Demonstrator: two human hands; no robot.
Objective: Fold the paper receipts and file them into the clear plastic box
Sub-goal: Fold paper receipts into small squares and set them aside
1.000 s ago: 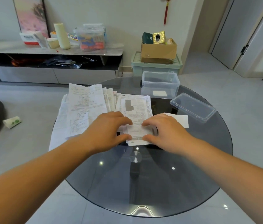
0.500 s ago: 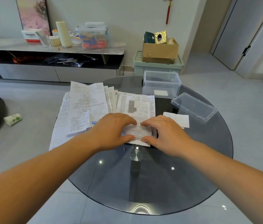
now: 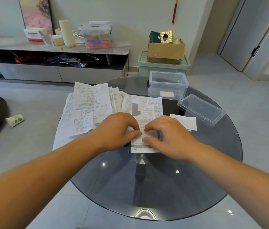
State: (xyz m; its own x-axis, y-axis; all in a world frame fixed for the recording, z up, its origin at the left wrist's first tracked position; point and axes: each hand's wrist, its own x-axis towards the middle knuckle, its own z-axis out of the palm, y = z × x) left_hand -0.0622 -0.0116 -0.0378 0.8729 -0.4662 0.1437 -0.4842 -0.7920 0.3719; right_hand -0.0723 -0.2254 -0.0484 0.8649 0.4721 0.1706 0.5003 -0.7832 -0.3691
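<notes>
Your round smoked-glass desk [image 3: 171, 187] stands on a pale grey tiled floor [image 3: 31, 100], with a small green-printed roll [image 3: 15, 120] lying off to your left. Ahead, a low grey console [image 3: 31, 72] with a light stone-look top runs along the off-white wall [image 3: 130, 17], a framed pink picture [image 3: 36, 14] behind it and a red tassel [image 3: 174, 12] hanging further right. In the corner a cardboard box [image 3: 166, 50] sits on a pale green bin [image 3: 163, 69], and grey doors [image 3: 242, 33] stand at your right.

Both forearms reach forward, left grip [image 3: 118, 129] and right grip [image 3: 169, 135] nearly touching, each curled in a pinch
</notes>
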